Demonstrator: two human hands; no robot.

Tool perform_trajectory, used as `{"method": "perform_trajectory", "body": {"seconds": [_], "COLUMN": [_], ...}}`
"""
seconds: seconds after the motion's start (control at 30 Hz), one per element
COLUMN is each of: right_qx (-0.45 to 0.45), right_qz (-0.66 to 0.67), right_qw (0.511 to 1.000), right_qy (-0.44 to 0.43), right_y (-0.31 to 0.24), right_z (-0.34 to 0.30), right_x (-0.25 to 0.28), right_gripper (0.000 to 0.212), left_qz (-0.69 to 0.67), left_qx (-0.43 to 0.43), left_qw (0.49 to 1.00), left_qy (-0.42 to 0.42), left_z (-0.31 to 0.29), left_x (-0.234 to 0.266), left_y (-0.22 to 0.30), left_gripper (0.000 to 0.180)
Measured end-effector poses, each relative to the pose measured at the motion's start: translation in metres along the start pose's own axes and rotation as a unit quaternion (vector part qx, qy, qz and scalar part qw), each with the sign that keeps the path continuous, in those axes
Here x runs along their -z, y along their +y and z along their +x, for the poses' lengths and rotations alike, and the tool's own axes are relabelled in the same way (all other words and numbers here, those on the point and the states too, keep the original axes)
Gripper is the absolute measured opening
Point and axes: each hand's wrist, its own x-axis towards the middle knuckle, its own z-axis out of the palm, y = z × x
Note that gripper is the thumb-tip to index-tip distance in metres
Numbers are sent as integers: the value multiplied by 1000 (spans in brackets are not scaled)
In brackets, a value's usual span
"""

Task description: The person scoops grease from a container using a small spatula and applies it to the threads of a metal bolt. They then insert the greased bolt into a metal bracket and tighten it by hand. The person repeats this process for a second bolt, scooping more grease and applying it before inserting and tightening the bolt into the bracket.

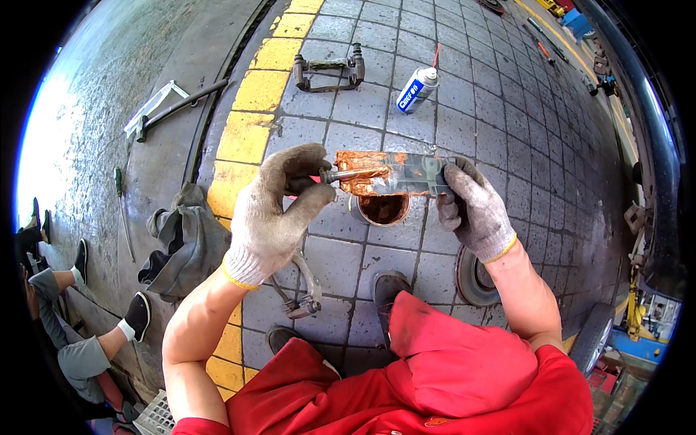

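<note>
Both my hands wear whitish, soiled knit gloves. In my left hand [279,210], thumb and fingers pinch one end of a metal pin [355,174]. The pin's shaft lies against the greasy end of a flat grey strip [417,170], which is smeared with copper-coloured grease. The strip's other end is gripped between thumb and fingers of my right hand [478,206]. Just beneath the strip stands an open can [384,212] with copper-brown grease inside, partly covered by the strip. A brake caliper bracket [356,70] lies beyond my hands, and a second bracket [310,286] lies near my shoes.
A blue-and-white spray can [417,90] with a red straw stands ahead on the tiles. Beside my right forearm is a round disc [470,279]. Leftward lie a grey cloth [196,239], a screwdriver [120,196] and a hammer [181,107]. Another person's legs [87,359] show far left; a vehicle [661,167] borders the right.
</note>
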Motion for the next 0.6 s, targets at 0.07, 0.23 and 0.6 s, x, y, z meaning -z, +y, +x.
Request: {"method": "perform_trajectory", "body": {"seconds": [0.07,0.23,0.6], "right_qx": [-2,-21,-9], "right_qz": [6,32,35], "right_qw": [1000,999,999], "right_qy": [-1,-17,-3], "right_y": [2,5,3], "right_z": [1,5,3], "right_x": [1,4,-1], "right_gripper": [24,22,24], "left_qz": [35,209,86], "left_qx": [-40,-207,-37], "left_qw": [999,954,995], "left_qy": [-3,-56,18], "left_z": [0,3,-1], "left_x": [1,16,3], "left_y": [0,-17,2], "left_gripper": [41,52,37]}}
